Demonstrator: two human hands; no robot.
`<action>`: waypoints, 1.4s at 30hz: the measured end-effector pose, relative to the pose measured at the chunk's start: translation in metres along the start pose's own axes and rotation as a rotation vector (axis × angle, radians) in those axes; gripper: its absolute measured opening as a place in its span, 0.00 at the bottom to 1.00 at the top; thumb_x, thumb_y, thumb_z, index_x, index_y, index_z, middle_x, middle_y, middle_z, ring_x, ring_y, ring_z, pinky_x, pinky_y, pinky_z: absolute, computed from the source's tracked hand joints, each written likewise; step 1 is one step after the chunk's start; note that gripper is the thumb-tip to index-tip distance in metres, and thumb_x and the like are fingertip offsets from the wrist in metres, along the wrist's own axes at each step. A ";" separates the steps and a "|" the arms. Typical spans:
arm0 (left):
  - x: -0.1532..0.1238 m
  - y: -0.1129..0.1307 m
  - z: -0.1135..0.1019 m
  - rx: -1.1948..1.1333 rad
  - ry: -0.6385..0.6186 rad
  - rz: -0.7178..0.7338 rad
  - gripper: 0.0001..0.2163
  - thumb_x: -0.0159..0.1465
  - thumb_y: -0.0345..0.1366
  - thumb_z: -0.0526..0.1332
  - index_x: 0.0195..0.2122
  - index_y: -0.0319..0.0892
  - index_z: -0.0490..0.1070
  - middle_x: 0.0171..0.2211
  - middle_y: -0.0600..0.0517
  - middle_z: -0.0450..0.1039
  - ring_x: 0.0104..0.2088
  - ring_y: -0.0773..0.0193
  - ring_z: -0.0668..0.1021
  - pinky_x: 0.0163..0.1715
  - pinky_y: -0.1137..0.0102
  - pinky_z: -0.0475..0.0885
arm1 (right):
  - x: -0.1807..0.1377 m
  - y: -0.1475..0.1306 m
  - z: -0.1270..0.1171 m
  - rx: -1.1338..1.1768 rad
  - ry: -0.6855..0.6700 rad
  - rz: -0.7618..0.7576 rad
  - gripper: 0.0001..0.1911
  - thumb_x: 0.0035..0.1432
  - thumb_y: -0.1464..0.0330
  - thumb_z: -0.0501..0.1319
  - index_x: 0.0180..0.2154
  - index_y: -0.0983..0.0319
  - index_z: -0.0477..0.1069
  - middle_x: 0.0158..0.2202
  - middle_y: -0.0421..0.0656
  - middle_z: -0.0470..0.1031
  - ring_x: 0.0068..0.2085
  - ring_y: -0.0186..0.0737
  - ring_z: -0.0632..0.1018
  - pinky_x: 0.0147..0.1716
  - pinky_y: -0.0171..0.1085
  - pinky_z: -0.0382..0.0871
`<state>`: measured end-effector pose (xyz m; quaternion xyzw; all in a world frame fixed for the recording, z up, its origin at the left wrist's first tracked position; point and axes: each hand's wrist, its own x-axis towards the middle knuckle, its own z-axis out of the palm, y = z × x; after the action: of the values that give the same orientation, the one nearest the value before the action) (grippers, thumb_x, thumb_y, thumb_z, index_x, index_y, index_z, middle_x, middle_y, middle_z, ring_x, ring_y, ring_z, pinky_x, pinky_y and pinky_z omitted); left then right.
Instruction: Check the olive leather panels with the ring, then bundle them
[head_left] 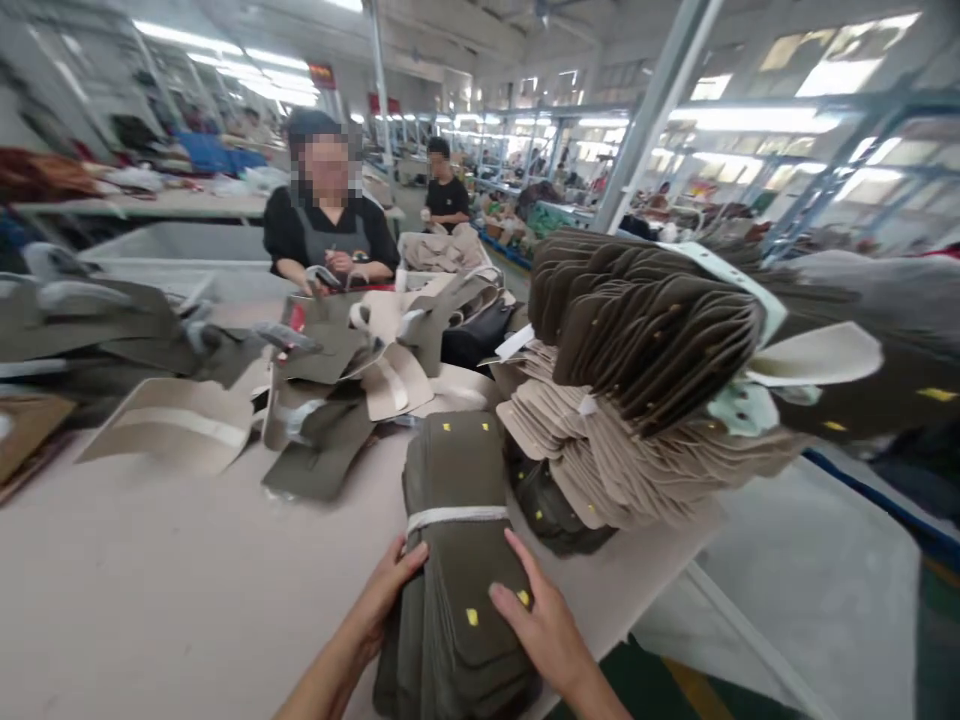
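A thick bundle of dark olive fabric-like panels [457, 470] lies on the table in front of me, bound across its middle by a white strip [457, 516]. Yellow marks show near both ends of the top panel. My left hand [386, 590] grips the bundle's left side, thumb by the strip. Against the right side rests my right hand [544, 625], its thumb on the top panel near a yellow mark and its other fingers partly hidden. Just right stand stacked beige panels [600, 460] with a tied dark brown bundle [645, 320] on top.
Loose beige pieces [176, 420] and olive pieces [319, 450] with white strips spread across the pale table [150, 580]. Opposite me, a person in an apron [330, 220] handles material. The table edge runs along the right, beside a pale sheet-like surface [810, 580].
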<state>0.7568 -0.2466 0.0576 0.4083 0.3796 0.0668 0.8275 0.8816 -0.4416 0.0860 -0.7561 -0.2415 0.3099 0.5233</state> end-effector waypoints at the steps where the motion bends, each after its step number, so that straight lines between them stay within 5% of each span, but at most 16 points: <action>1: -0.009 0.007 -0.009 0.059 0.017 0.016 0.34 0.51 0.52 0.68 0.56 0.41 0.62 0.48 0.43 0.76 0.47 0.48 0.78 0.48 0.59 0.73 | -0.008 0.009 0.013 0.037 0.008 0.010 0.34 0.58 0.58 0.60 0.63 0.57 0.57 0.62 0.45 0.65 0.62 0.47 0.66 0.61 0.44 0.59; 4: -0.034 0.035 -0.034 0.326 0.027 0.095 0.38 0.49 0.54 0.67 0.56 0.40 0.62 0.48 0.43 0.75 0.49 0.48 0.77 0.50 0.59 0.71 | -0.034 0.040 0.063 0.130 0.031 0.057 0.39 0.58 0.52 0.58 0.66 0.60 0.52 0.64 0.47 0.61 0.64 0.50 0.62 0.61 0.44 0.59; 8: -0.059 0.075 -0.054 0.987 0.033 0.145 0.43 0.45 0.52 0.69 0.61 0.40 0.58 0.52 0.42 0.72 0.52 0.46 0.74 0.54 0.57 0.67 | -0.065 0.080 0.131 0.320 -0.052 0.087 0.49 0.55 0.45 0.55 0.68 0.63 0.41 0.66 0.51 0.56 0.65 0.51 0.59 0.62 0.47 0.56; 11: -0.067 0.085 -0.052 1.362 0.067 0.226 0.44 0.48 0.53 0.67 0.63 0.38 0.56 0.59 0.39 0.65 0.57 0.43 0.69 0.57 0.55 0.62 | -0.076 0.094 0.149 0.418 -0.151 0.111 0.53 0.52 0.44 0.58 0.68 0.62 0.40 0.66 0.52 0.56 0.64 0.52 0.61 0.59 0.48 0.62; 18: -0.075 0.067 -0.031 1.577 0.125 0.352 0.44 0.54 0.53 0.63 0.66 0.37 0.49 0.61 0.38 0.61 0.58 0.46 0.69 0.56 0.56 0.64 | -0.068 0.079 0.110 0.299 -0.272 0.199 0.42 0.51 0.55 0.65 0.64 0.62 0.56 0.61 0.54 0.65 0.57 0.52 0.71 0.48 0.45 0.72; 23: -0.080 0.057 -0.019 1.679 0.183 0.416 0.46 0.52 0.57 0.63 0.66 0.37 0.50 0.64 0.36 0.55 0.61 0.43 0.64 0.57 0.53 0.62 | -0.057 0.065 0.067 0.092 -0.180 0.136 0.22 0.56 0.54 0.60 0.45 0.63 0.76 0.39 0.49 0.80 0.40 0.47 0.80 0.41 0.40 0.74; 26: -0.077 0.051 -0.011 1.709 0.246 0.413 0.48 0.51 0.59 0.63 0.67 0.39 0.47 0.66 0.36 0.49 0.64 0.42 0.59 0.59 0.51 0.60 | -0.036 0.062 0.026 0.007 0.043 0.087 0.22 0.58 0.53 0.58 0.43 0.62 0.76 0.36 0.47 0.80 0.36 0.44 0.80 0.38 0.37 0.75; 30: -0.067 0.047 0.010 1.734 0.309 0.390 0.51 0.48 0.60 0.65 0.67 0.41 0.45 0.67 0.37 0.46 0.64 0.42 0.58 0.59 0.50 0.59 | 0.003 0.058 -0.018 -0.092 0.249 -0.094 0.20 0.58 0.57 0.58 0.46 0.63 0.74 0.44 0.50 0.79 0.42 0.44 0.79 0.42 0.39 0.75; 35: -0.052 0.043 0.037 1.781 0.386 0.346 0.53 0.45 0.58 0.68 0.67 0.42 0.45 0.67 0.38 0.45 0.64 0.39 0.55 0.59 0.48 0.57 | 0.040 0.034 -0.035 -0.258 0.188 -0.504 0.16 0.62 0.68 0.55 0.51 0.62 0.70 0.50 0.50 0.75 0.49 0.45 0.77 0.51 0.46 0.71; 38: -0.048 0.041 0.041 1.770 0.435 0.360 0.50 0.46 0.53 0.69 0.67 0.43 0.47 0.67 0.39 0.46 0.64 0.40 0.55 0.60 0.49 0.56 | 0.058 0.014 -0.039 -0.392 0.087 -0.720 0.23 0.60 0.76 0.51 0.56 0.62 0.66 0.60 0.50 0.67 0.60 0.47 0.68 0.58 0.48 0.64; 42: -0.048 0.042 0.039 1.752 0.443 0.370 0.50 0.44 0.50 0.71 0.66 0.43 0.49 0.67 0.38 0.47 0.64 0.41 0.56 0.60 0.51 0.56 | 0.067 0.016 -0.048 -0.601 -0.114 -0.545 0.31 0.56 0.80 0.47 0.61 0.63 0.61 0.60 0.50 0.67 0.56 0.46 0.73 0.52 0.43 0.70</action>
<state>0.7582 -0.2641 0.1303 0.9209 0.3729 -0.0366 0.1077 0.9634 -0.4317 0.0686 -0.7651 -0.5416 0.1171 0.3279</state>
